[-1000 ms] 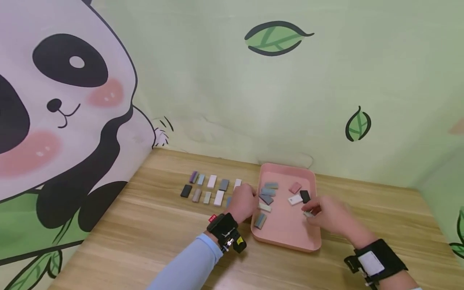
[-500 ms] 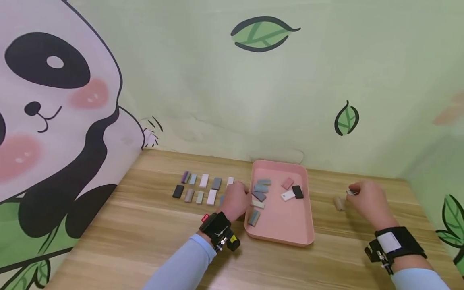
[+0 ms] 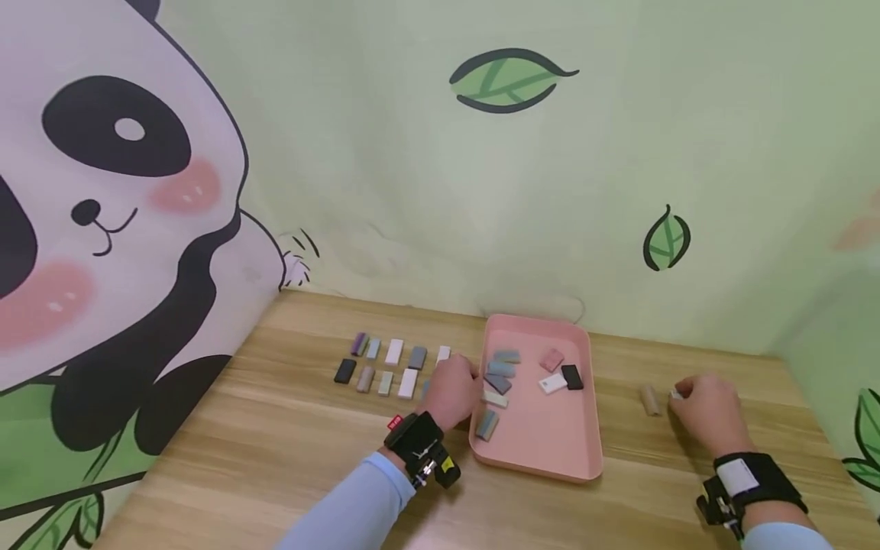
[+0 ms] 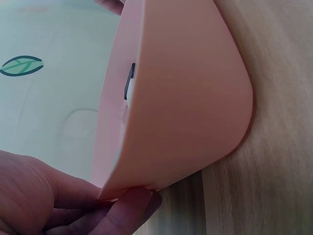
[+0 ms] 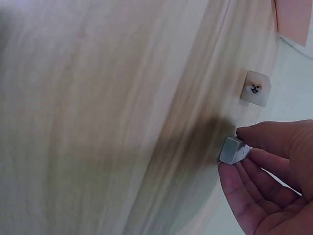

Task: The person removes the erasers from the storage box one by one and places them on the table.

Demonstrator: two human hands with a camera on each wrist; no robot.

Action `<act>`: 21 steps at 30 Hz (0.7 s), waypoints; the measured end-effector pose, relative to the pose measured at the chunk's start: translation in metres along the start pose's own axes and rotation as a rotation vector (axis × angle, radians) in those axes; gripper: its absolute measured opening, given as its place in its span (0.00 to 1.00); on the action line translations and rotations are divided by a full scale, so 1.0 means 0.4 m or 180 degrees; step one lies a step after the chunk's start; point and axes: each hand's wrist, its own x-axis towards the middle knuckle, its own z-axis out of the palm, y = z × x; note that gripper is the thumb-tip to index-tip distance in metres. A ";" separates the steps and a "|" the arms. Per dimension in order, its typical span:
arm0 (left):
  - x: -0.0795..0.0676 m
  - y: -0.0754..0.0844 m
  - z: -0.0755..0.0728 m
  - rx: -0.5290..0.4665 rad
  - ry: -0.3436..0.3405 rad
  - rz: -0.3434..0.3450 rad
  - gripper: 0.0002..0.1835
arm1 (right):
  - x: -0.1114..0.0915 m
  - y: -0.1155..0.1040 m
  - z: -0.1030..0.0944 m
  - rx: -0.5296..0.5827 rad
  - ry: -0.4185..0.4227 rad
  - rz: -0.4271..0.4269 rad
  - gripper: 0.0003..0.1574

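Observation:
My left hand (image 3: pixel 451 391) pinches the left rim of a shallow pink tray (image 3: pixel 543 451). In the left wrist view, thumb and fingers of this hand (image 4: pixel 73 205) grip the tray wall near its corner. Right of the tray, my right hand (image 3: pixel 708 412) holds a small grey-white eraser-like block (image 5: pixel 232 150) between thumb and fingers, close over the table. A beige block (image 3: pixel 649 400) lies just left of that hand; the right wrist view shows a dog's face on its end. Inside the tray lie a black block (image 3: pixel 572 376), a pink one (image 3: pixel 551 359) and several bluish ones along the left.
Left of the tray, small blocks stand in two rows on the wooden table (image 3: pixel 275 458), among them a black block (image 3: pixel 345 371) and a white block (image 3: pixel 408 383). My left hand partly covers the right end of these rows. A panda-print backdrop (image 3: pixel 385 168) rises behind the table.
My right hand has moved from over the tray to the table on its right, carrying the small block, and has come down beside the beige block. The left hand has stayed at the tray's rim.

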 end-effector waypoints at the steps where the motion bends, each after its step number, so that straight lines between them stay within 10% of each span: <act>1: -0.003 -0.002 0.005 -0.0009 -0.0025 -0.0022 0.19 | -0.006 0.002 0.002 -0.0006 -0.0024 0.0025 0.16; 14: -0.017 -0.016 0.016 -0.0067 0.0057 -0.0070 0.16 | -0.011 -0.019 0.000 -0.0098 -0.0214 0.0078 0.22; 21: -0.002 -0.017 0.007 -0.0034 0.0092 -0.0073 0.16 | 0.007 -0.155 -0.037 -0.0108 -0.0022 -0.0461 0.26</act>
